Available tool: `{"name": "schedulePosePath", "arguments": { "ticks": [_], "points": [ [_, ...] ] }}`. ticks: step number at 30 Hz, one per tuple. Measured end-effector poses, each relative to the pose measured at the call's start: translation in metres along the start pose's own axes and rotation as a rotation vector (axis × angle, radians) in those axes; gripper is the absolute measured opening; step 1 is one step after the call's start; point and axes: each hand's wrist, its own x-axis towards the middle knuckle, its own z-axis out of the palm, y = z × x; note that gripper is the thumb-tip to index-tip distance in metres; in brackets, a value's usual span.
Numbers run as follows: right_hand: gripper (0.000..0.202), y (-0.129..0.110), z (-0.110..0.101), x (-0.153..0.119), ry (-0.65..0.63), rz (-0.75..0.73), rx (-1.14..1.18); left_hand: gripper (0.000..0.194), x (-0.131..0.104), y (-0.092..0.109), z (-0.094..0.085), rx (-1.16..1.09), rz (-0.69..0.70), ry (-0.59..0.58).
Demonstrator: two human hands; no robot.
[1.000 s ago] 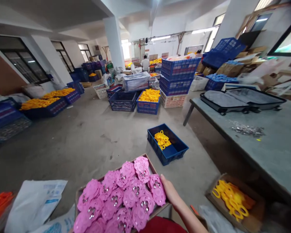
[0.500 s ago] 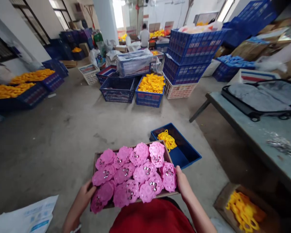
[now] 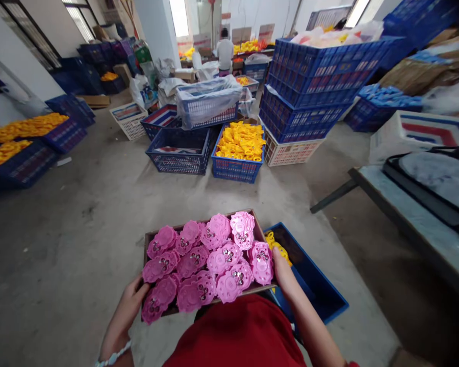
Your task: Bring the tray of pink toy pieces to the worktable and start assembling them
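Shallow brown tray (image 3: 150, 235) heaped with pink plastic pieces (image 3: 210, 260), carried level in front of a red shirt (image 3: 240, 336), above the concrete floor (image 3: 80, 244). Left hand (image 3: 132, 300) clamped on the tray's near left corner, right hand (image 3: 283, 270) gripping its right edge. Just beyond the right edge, low on the floor, a blue bin (image 3: 317, 290) with yellow pieces (image 3: 277, 247). Grey bench (image 3: 424, 229) off to the right.

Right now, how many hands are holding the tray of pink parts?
2. The left hand grips the near-left corner of the tray. The right hand grips its right edge. Fingers underneath are hidden.
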Motion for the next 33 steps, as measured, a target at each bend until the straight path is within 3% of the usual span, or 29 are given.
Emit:
{"name": "schedulePosePath", "arguments": {
  "ticks": [6, 9, 15, 19, 22, 28, 33],
  "points": [
    [0.085, -0.066, 0.003, 0.098, -0.004, -0.001, 0.086, 0.048, 0.111, 0.074, 0.017, 0.069, 0.033, 0.024],
    [0.083, -0.09, 0.006, 0.141, 0.042, 0.012, 0.118, 0.047, 0.173, 0.107, 0.028, 0.122, 0.039, -0.023],
    [0.083, -0.129, 0.007, 0.233, 0.229, 0.043, 0.19, 0.057, 0.335, 0.183, 0.078, 0.209, 0.128, -0.192],
    [0.085, -0.151, 0.003, 0.277, 0.459, 0.082, 0.257, 0.056, 0.435, 0.247, 0.126, 0.24, 0.248, -0.379],
    [0.083, -0.16, -0.004, 0.297, 0.604, 0.125, 0.294, 0.058, 0.488, 0.295, 0.165, 0.279, 0.311, -0.538],
    [0.077, -0.16, -0.031, 0.327, 0.836, 0.19, 0.424, 0.064, 0.551, 0.371, 0.259, 0.393, 0.37, -0.767],
    [0.08, -0.153, -0.084, 0.37, 0.951, 0.227, 0.506, 0.061, 0.578, 0.43, 0.363, 0.446, 0.437, -0.88]
  ]
}}
